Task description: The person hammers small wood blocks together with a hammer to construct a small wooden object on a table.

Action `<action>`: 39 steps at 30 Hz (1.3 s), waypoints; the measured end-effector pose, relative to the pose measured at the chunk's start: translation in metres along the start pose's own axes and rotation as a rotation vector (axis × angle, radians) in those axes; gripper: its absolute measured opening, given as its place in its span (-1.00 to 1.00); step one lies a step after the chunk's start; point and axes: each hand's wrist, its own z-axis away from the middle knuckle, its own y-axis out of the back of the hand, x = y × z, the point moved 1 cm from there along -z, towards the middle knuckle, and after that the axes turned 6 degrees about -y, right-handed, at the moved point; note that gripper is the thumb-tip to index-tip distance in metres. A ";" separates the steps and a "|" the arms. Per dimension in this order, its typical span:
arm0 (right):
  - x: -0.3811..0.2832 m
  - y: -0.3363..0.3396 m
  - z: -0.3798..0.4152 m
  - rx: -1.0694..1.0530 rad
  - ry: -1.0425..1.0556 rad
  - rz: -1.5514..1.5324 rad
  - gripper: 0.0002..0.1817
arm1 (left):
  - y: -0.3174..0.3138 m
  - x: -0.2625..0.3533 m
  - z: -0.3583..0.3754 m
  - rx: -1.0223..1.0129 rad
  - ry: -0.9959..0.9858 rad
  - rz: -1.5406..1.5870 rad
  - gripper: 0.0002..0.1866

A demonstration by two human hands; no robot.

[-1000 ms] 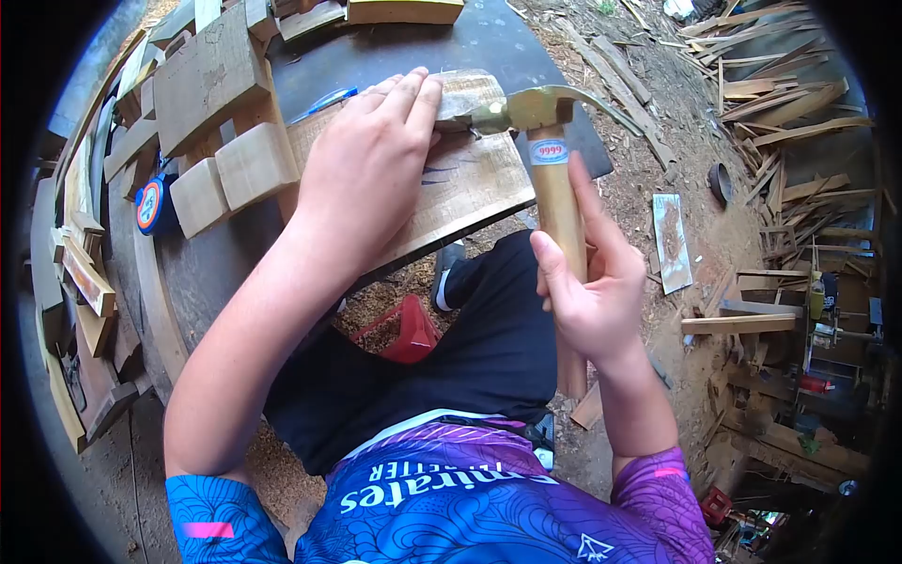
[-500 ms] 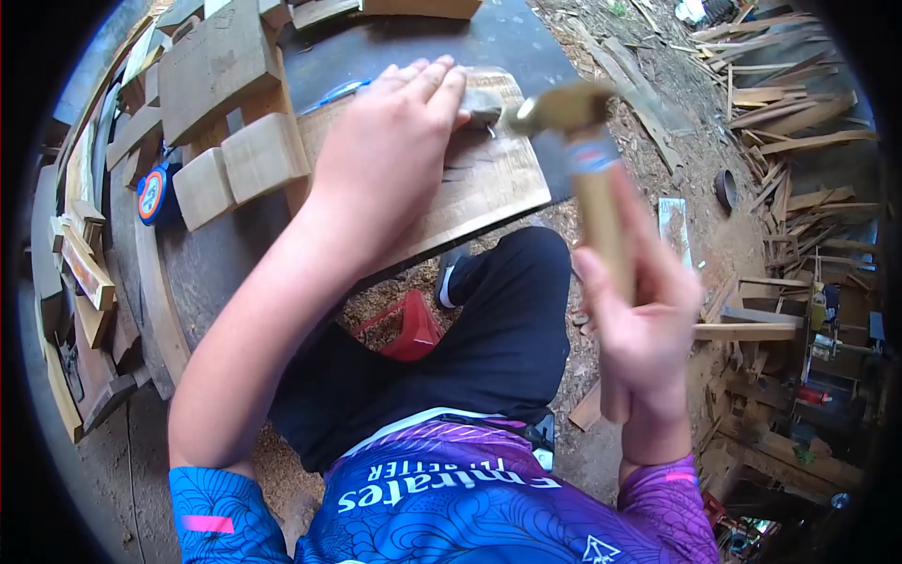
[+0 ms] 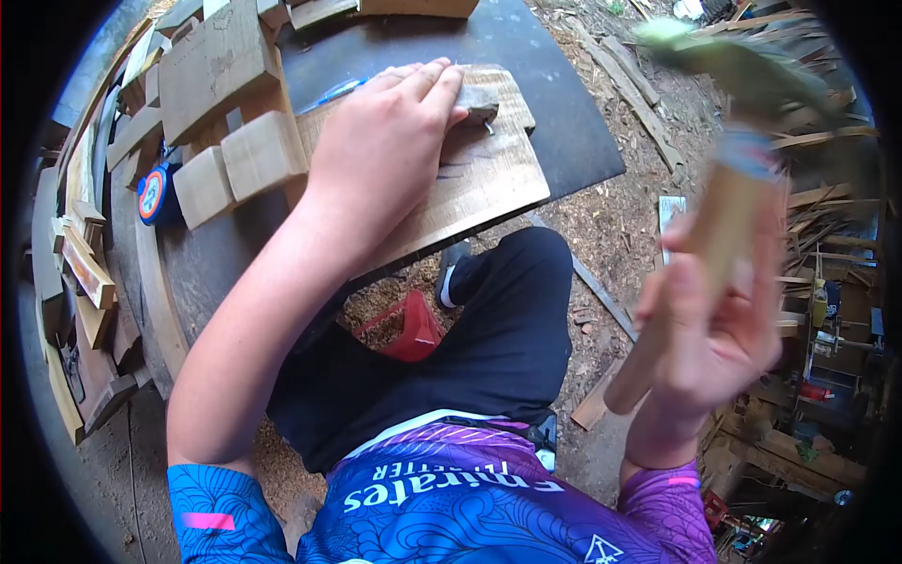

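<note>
1. The left hand point(image 3: 404, 108) is lying palm down over the board point(image 3: 503, 179), fingers close together and pointing forward. A grey piece point(image 3: 482, 101) is poking out past the thumb side. The palm is hiding the rest, so I can't tell how firmly it is being pinched, or what it is.

2. The right hand point(image 3: 723, 324) is wrapping its fingers around the handle of the hammer point(image 3: 736, 211), off to the right and well apart from the board. The head is showing only as a blur.

3. The board is resting on the dark table point(image 3: 564, 113), its near edge facing the person's lap. If it is overhanging there, as it seems to be, a hard knock could tip or shift it.

4. The thumb is sitting just beside the exposed end of the grey piece. A blow landing off-centre could catch it, or skid onto the wood and dent it.

5. If the left hand is holding loosely, the piece could twist under a strike and mark the board.

6. A pen point(image 3: 338, 91) is lying near the left hand, beside the blocks point(image 3: 263, 155); jolting of the table could roll it away.
</note>
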 end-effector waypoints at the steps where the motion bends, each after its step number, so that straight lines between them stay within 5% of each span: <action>1: 0.009 -0.008 0.002 -0.038 0.030 0.037 -0.30 | 0.001 0.000 0.000 0.004 0.007 0.011 -0.64; 4: 0.032 -0.034 0.000 -0.134 0.160 0.142 -0.26 | 0.006 0.000 -0.001 -0.002 -0.016 0.023 -0.68; 7: 0.020 -0.024 0.000 -0.175 -0.003 0.102 -0.28 | 0.009 0.000 -0.005 0.043 -0.022 0.014 -0.68; 13: -0.018 -0.012 0.011 0.176 -0.137 -0.151 -0.22 | -0.002 -0.005 -0.009 0.003 -0.023 0.022 -0.65; 16: 0.012 -0.027 0.009 0.082 -0.025 -0.013 -0.23 | 0.000 -0.005 -0.011 -0.071 0.049 0.093 -0.62; 21: 0.024 -0.024 0.005 -0.045 -0.184 -0.085 -0.29 | -0.003 -0.008 -0.011 -0.026 -0.008 0.075 -0.60; 27: -0.033 -0.028 0.002 0.333 0.238 -0.259 -0.27 | -0.009 -0.014 -0.005 0.008 0.000 0.134 -0.61; 32: 0.034 -0.048 0.014 -0.056 -0.195 -0.160 -0.27 | 0.002 -0.012 -0.002 -0.033 -0.001 0.129 -0.62; 35: 0.037 -0.045 0.017 -0.036 -0.377 -0.320 -0.26 | 0.007 -0.015 0.003 -0.068 0.003 0.165 -0.62; 39: 0.043 -0.045 0.014 -0.066 -0.204 -0.217 -0.26 | 0.008 -0.009 0.003 -0.087 -0.004 0.180 -0.63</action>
